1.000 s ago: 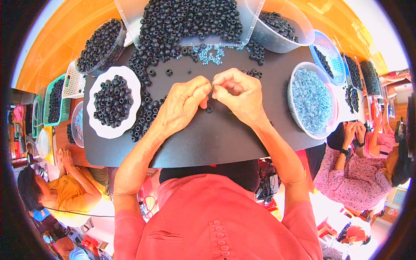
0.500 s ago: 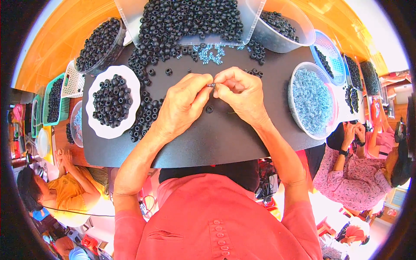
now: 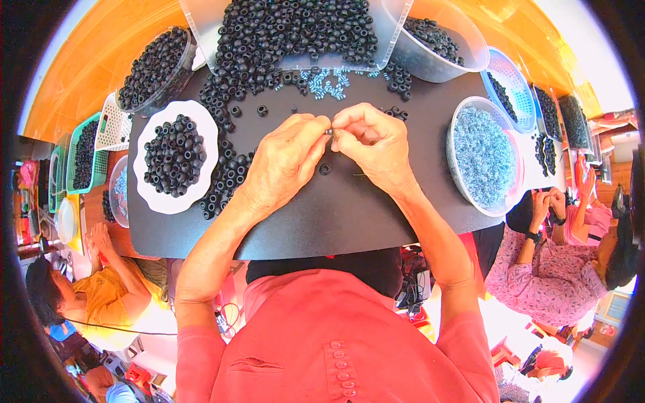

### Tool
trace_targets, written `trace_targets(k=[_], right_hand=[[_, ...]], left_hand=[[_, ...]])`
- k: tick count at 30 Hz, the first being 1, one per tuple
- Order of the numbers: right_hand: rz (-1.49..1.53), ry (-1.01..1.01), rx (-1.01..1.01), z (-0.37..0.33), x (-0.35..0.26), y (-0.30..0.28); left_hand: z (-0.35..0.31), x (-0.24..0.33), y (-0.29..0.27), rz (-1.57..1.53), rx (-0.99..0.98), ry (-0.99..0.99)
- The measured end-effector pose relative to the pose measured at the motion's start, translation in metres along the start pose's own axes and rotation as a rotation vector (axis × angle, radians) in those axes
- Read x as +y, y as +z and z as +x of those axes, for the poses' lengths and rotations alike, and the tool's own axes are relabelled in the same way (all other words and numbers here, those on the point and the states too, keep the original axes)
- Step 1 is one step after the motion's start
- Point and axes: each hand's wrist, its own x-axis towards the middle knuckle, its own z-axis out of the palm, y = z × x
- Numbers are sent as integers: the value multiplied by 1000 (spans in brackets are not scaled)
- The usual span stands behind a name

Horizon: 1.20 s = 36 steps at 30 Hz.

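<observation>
Black beads [image 3: 175,158] were heaped on a white plate [image 3: 175,205]; a tiny dark piece [image 3: 329,132] was pinched between the fingertips of the left hand [image 3: 285,158] and the right hand [image 3: 371,142].

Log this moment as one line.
left hand: pinching small dark piece | right hand: pinching same piece | between: black bead on dark table

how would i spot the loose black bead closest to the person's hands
On the dark table, find the left hand and right hand, pinching close together. Just below that pinch in the picture lies a small black bead. Unlike the scattered beads beyond the hands, it sits alone on the near side.
</observation>
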Motion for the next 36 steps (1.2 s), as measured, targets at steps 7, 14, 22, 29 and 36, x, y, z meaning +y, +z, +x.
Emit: trace_targets(k=[7,14,22,29,36], right_hand=[[13,-10,-4,0,-6,0],[130,21,-46,1,-5,0],[52,21,0,0,-1,0],[10,-2,3,-1,-1,0],[13,39,-13,0,-5,1]], left_hand=[[1,5,-4,-191,-96,-183],[0,-2,-3,-407,-149,-295],[1,-3,-2,-18,-60,-16],[4,-1,-11,-8,-213,-59],[1,-4,-6,-522,-160,-469]])
